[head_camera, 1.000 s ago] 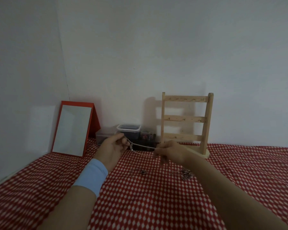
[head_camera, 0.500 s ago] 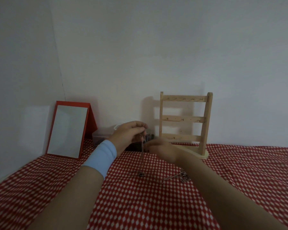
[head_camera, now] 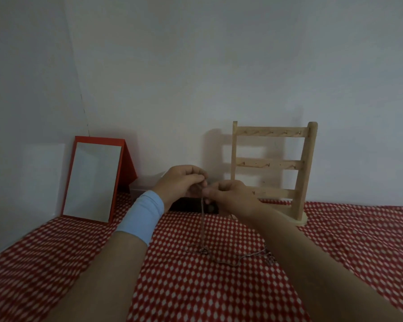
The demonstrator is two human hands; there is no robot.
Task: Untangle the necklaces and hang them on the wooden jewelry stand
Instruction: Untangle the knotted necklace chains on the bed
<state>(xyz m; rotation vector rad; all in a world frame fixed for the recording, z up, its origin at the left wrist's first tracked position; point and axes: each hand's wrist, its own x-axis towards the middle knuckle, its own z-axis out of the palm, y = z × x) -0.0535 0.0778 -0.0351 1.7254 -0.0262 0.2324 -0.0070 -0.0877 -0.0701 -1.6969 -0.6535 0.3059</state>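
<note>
The left hand point(head_camera: 179, 182) and right hand point(head_camera: 230, 196) pinched a necklace point(head_camera: 203, 219) dangling onto the checked surface point(head_camera: 196, 287). Behind stood a wooden stand point(head_camera: 270, 163), a red mirror point(head_camera: 93, 180) and a half-hidden box point(head_camera: 141, 187).

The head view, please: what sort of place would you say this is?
Likely a home dressing corner: a red-framed tabletop mirror, a wooden ladder-shaped jewelry stand with hooks, and a red-and-white checked cloth against a plain white wall.
</note>
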